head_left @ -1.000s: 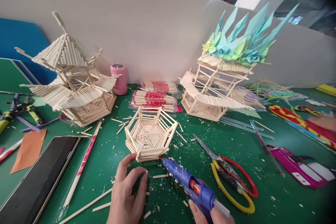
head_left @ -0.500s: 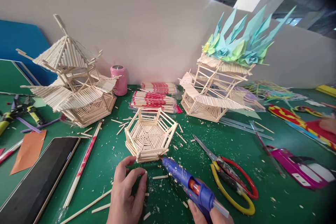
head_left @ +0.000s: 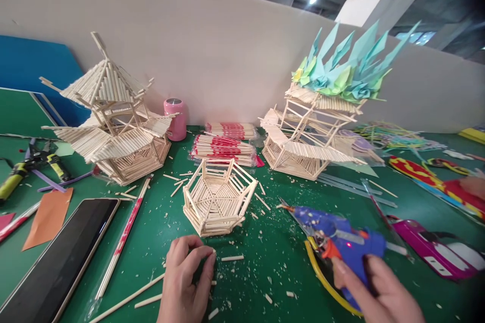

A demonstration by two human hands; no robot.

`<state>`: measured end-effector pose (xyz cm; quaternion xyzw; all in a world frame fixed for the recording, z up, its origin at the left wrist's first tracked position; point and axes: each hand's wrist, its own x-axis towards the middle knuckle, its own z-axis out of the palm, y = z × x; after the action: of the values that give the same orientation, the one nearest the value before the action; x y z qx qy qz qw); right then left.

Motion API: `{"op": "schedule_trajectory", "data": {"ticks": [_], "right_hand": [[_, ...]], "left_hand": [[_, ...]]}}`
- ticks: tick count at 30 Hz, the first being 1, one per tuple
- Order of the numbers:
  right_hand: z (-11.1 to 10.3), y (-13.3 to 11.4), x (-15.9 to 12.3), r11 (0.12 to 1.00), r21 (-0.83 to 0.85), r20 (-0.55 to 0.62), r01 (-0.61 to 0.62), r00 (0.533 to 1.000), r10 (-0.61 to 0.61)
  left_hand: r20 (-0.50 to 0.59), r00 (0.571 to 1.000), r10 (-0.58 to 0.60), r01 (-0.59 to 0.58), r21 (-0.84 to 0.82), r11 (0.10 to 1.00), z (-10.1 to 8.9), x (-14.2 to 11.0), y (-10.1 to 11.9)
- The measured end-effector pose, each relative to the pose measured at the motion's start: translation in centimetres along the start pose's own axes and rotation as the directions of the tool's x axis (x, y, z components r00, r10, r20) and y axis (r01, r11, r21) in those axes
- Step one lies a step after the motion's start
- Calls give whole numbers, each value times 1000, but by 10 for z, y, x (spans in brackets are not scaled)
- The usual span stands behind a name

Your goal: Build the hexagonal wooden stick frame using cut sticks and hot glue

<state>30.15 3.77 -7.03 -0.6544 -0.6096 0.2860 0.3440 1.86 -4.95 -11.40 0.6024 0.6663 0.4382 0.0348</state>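
Observation:
My right hand [head_left: 379,287] is wrapped round the handle of a blue hot glue gun [head_left: 341,234], whose nozzle points left above the scissors [head_left: 322,277]. On the green table, an octagon-like basket frame of wooden sticks [head_left: 215,199] stands upright with its open side up. Just below its near edge is my left hand [head_left: 187,277], closed with thumb and forefinger brought together; whatever is between them, if anything, is too small to make out. A short cut stick [head_left: 232,258] lies to its right, and longer wooden sticks [head_left: 131,295] lie to its left.
Stick pavilions stand at back left [head_left: 113,131] and back right [head_left: 306,136]. Between them are packed sticks [head_left: 223,149] and a pink canister [head_left: 175,118]. A phone [head_left: 64,262] lies left, a magenta tool [head_left: 435,252] right. Another person's hand [head_left: 473,186] shows at the right edge.
My right hand has moved the glue gun right, away from the basket frame's near edge and over the scissors. My left hand has drawn slightly back from the frame, its fingers closing together.

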Motion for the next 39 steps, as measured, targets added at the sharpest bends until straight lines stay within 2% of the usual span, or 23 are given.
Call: {"op": "schedule_trajectory", "data": {"ticks": [4, 6, 9, 11, 13, 17, 20, 22, 23, 24, 26, 27, 28, 31, 36, 39], "right_hand": [[-15, -1, 47, 979, 59, -115, -194, 973, 200], [-17, 2, 69, 974, 74, -11, -215, 976, 216], [-13, 11, 96, 990, -70, 137, -123, 982, 131], [-8, 18, 109, 979, -202, 185, -28, 981, 66], [-4, 24, 118, 963, -267, 201, 16, 979, 39], [-1, 22, 120, 931, -363, 114, 41, 994, 1], [3, 0, 103, 902, -420, 7, 100, 994, -106], [13, -21, 82, 891, -359, 6, 277, 956, -294], [20, -32, 71, 889, -273, 69, 367, 929, -363], [29, -42, 59, 878, -165, 182, 449, 889, -420], [50, -59, 39, 846, 10, 385, 533, 779, -495], [60, -65, 32, 831, 44, 437, 554, 738, -515], [69, -70, 27, 819, 54, 451, 572, 717, -531], [89, -79, 24, 802, 96, 467, 589, 685, -559], [101, -88, 29, 792, 270, 537, 548, 597, -596], [104, -89, 30, 784, 325, 545, 529, 572, -613]], "left_hand": [[-6, 1000, 12, -12, -14, 1000, 0, 0, 1], [-4, 1000, 15, -15, -17, 1000, 0, 0, 1], [-6, 1000, 16, -16, -11, 1000, -1, 0, 1], [-6, 1000, 19, -19, -1, 1000, -1, 1, 1], [6, 1000, 26, -26, 9, 1000, -1, 1, 1], [26, 999, 25, -25, 13, 1000, -1, 0, 2], [25, 999, 23, -23, -2, 1000, 0, -1, 3], [20, 999, 27, -26, -16, 1000, 1, 0, 4], [18, 1000, 25, -25, -22, 999, 2, 0, 5], [11, 1000, 23, -23, -27, 999, 1, 1, 6], [5, 1000, 16, -15, -39, 999, 0, 1, 9], [5, 1000, 9, -9, -47, 999, -1, 1, 10], [7, 1000, 5, -4, -54, 999, -2, 1, 11], [11, 1000, -18, 19, -78, 997, -6, -2, 13], [44, 990, -130, 136, -168, 976, -9, -6, 18], [51, 964, -262, 267, -232, 935, -11, -4, 25]]}}
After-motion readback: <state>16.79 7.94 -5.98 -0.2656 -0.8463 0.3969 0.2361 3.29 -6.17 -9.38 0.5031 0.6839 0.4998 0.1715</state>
